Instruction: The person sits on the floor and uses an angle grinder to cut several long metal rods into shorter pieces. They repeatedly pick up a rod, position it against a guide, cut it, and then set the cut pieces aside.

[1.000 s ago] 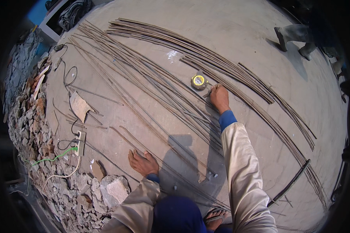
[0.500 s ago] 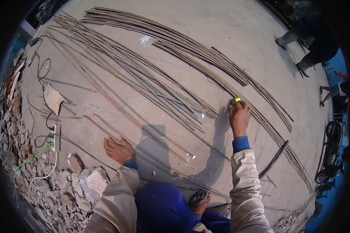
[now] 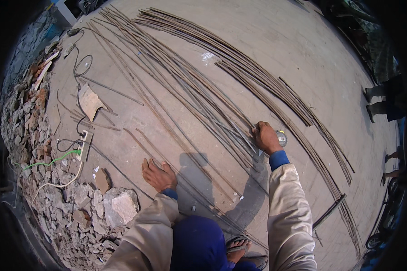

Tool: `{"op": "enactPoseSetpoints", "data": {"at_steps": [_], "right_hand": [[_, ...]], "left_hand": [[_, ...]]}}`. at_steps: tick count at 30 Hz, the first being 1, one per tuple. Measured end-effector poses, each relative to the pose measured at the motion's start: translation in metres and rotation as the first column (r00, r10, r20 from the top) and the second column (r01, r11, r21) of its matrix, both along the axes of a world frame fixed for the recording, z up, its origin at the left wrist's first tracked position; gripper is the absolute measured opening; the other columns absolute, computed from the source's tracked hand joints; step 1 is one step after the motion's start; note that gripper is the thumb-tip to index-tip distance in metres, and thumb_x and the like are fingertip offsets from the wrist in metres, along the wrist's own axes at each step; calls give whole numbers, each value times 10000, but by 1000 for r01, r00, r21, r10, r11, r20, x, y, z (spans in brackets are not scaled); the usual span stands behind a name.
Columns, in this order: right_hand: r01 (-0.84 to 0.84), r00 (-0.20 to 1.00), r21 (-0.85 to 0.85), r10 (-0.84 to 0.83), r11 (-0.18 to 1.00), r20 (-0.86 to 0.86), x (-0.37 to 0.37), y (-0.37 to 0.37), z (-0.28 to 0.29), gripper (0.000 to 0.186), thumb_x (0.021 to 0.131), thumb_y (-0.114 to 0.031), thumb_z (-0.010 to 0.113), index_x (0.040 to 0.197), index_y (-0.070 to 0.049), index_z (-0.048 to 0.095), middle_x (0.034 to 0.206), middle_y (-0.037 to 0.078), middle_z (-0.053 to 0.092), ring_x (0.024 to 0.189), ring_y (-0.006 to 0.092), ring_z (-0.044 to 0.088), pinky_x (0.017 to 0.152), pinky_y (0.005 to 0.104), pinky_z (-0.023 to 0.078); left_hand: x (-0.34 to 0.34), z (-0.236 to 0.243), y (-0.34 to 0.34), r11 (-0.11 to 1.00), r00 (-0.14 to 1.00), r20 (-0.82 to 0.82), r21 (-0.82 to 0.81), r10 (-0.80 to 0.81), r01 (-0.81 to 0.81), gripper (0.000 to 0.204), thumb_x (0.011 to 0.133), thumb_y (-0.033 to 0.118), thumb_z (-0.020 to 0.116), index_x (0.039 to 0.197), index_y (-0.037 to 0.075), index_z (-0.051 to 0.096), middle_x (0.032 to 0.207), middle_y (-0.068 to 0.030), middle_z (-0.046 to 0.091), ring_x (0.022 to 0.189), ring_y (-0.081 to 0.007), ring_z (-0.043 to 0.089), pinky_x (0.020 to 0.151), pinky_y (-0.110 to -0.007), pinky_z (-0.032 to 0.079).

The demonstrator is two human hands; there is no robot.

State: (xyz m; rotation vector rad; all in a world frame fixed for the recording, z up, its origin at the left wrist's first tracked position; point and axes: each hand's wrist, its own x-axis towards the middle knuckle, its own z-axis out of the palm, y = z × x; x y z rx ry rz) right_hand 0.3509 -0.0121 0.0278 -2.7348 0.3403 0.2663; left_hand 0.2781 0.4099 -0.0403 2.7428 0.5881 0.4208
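Head view has the right hand [image 3: 267, 138] bent over the near ends of the loose steel rods [image 3: 233, 131], its fingers curled at a rod's tip; whether they pinch it or merely touch it cannot be told, though the pose would suit steadying that end. These rods lie on the ground [image 3: 325, 54] in a narrow, crossing fan, with their near ends toward the person, which probably makes them easy to get at. A round tape measure [image 3: 281, 138] sits just right of the right hand and partly behind it, a spot that seems handy for quick reach. The left hand [image 3: 160, 175] grasps nothing: its fingers are spread by two thin rods [image 3: 138, 142], seemingly to prop the crouching body. Farther out, a second bundle of rods [image 3: 221, 46] runs apart from the fan, which likely keeps the groups from mixing. As for containers, the closest is a white power strip [image 3: 84, 145] whose sockets hold dark plugs [image 3: 82, 134] and a green plug [image 3: 78, 152]; it lies beside the rubble [image 3: 36, 149], perhaps where its cords reach. Above it, a broken tan slab [image 3: 91, 101] lies among short rods
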Motion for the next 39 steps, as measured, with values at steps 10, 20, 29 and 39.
{"op": "enactPoseSetpoints", "data": {"at_steps": [10, 20, 29, 39], "right_hand": [[83, 990, -18, -81, 996, 118, 0, 2, 42, 258, 1011, -221, 683, 1213, -65, 721, 1073, 273, 765, 1025, 458, 742, 870, 554, 596], [236, 833, -246, -66, 940, 549, 18, -5, 103, 232, 1004, -204, 680, 1199, -174, 802, 972, 82, 750, 841, 346, 733, 733, 477, 575], [28, 962, -37, -17, 999, 273, -53, 80, 131, 282, 1000, -153, 717, 1260, -61, 779, 960, 170, 748, 833, 378, 747, 738, 482, 602], [225, 866, -206, -98, 952, 491, 3, 8, 143, 250, 990, -226, 743, 1216, -159, 825, 932, 111, 734, 853, 361, 733, 735, 478, 581]], "left_hand": [[-3, -4, 1, 997, 999, -39, 83, 0, 4, 589, 1058, 364, 576, 1518, 0, 529, 1636, -200, 450, 1539, -397, 375, 1280, -538, 281], [-2, -9, 5, 998, 999, -20, 62, -27, 28, 620, 1044, 373, 589, 1510, -29, 516, 1624, -244, 443, 1528, -436, 376, 1281, -558, 271], [-2, -6, 2, 997, 1000, -14, 77, -18, 19, 600, 1046, 360, 577, 1497, -32, 521, 1627, -223, 443, 1525, -430, 380, 1282, -565, 269], [-2, -5, 3, 998, 997, 69, 49, -38, 35, 629, 967, 327, 627, 1468, -44, 541, 1605, -249, 464, 1512, -459, 390, 1277, -588, 264]]}}
